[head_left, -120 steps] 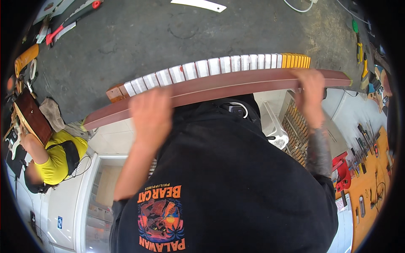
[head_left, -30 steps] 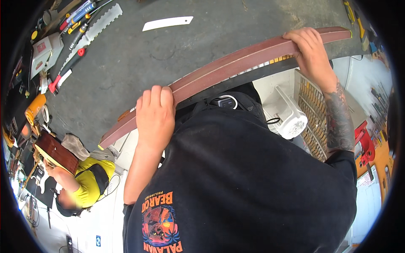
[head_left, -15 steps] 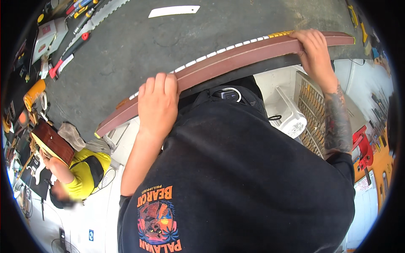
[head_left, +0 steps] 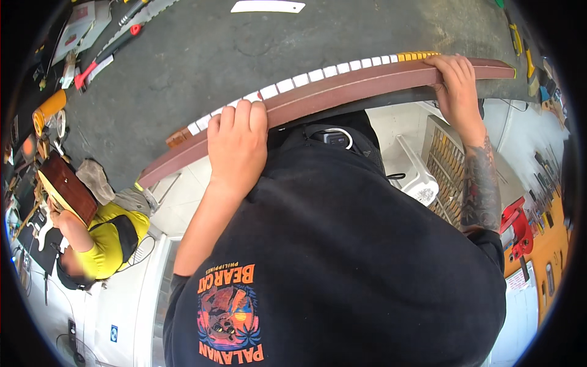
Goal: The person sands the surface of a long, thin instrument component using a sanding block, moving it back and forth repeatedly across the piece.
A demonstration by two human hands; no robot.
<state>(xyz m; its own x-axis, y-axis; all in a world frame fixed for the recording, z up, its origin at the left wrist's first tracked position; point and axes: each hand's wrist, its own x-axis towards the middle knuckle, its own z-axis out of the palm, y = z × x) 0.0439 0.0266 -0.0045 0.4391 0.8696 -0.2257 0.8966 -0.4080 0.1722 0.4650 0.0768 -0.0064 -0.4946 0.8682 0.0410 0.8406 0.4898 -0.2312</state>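
Note:
A long reddish-brown bar (head_left: 354, 87) with yellow ends runs across the near edge of the bench. My left hand (head_left: 238, 144) is closed over its left part, knuckles up. Farther right, my right hand (head_left: 455, 88) grips the same bar, fingers over the top and thumb on the near side. Along the bar's far side shows a narrow strip (head_left: 299, 81) of white and yellow segments split by thin dark lines, like a taped guitar fretboard, with bare brown wood at its left end. How bar and strip meet underneath is hidden.
The dark bench top (head_left: 183, 67) holds a white flat strip (head_left: 268, 6) at the far side. Red-handled tools (head_left: 110, 55) and an orange roll (head_left: 50, 111) lie left. A co-worker in a yellow shirt (head_left: 116, 244) holds a brown guitar (head_left: 67, 183). A red clamp (head_left: 516, 229) is at right.
The bar and both hands have shifted toward me relative to the bench, and more of the white and yellow strip shows beyond the bar. My view has shifted slightly. Both hands keep their grip.

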